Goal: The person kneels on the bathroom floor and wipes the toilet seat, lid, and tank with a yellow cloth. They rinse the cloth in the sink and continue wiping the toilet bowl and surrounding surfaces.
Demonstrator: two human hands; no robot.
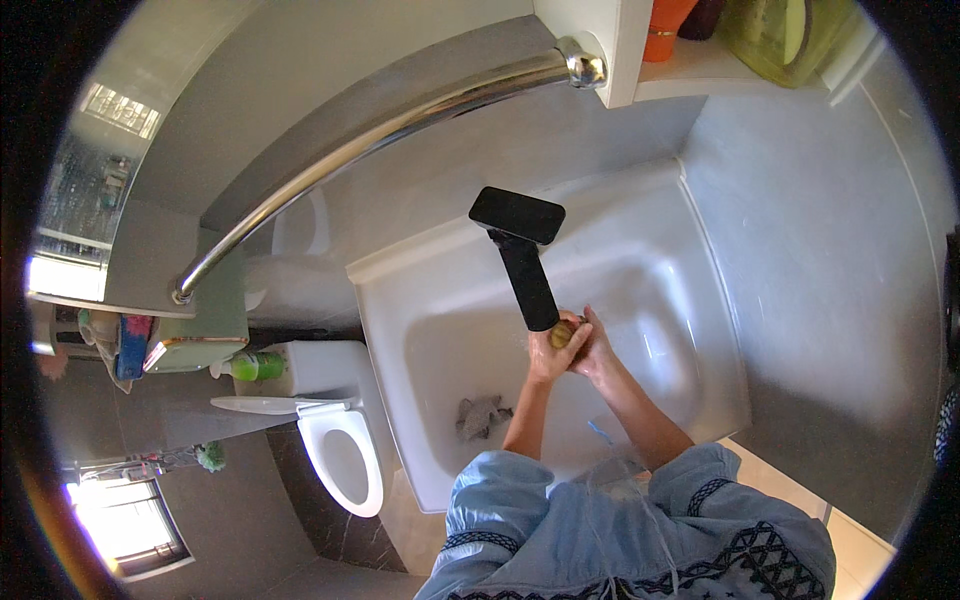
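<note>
Under the spout of a black faucet (pixel 529 281), over a white sink basin (pixel 442 337), my left hand (pixel 549 356) and my right hand (pixel 595 349) are cupped together. Between them is a yellowish-brown object (pixel 561 334), perhaps a bar of soap; the fingers partly hide it. My left hand looks wet. A crumpled grey cloth (pixel 480 417) lies in the basin to the left of my forearms. A small blue strip (pixel 598 431) is in the basin between my forearms.
A chrome rail (pixel 375 139) crosses above the basin. Left of the sink stand a white toilet (pixel 345 457) with its lid up and a green pump bottle (pixel 256 366). A shelf (pixel 705 88) at the top right holds an orange container (pixel 661 34) and a yellow-green container (pixel 780 45).
</note>
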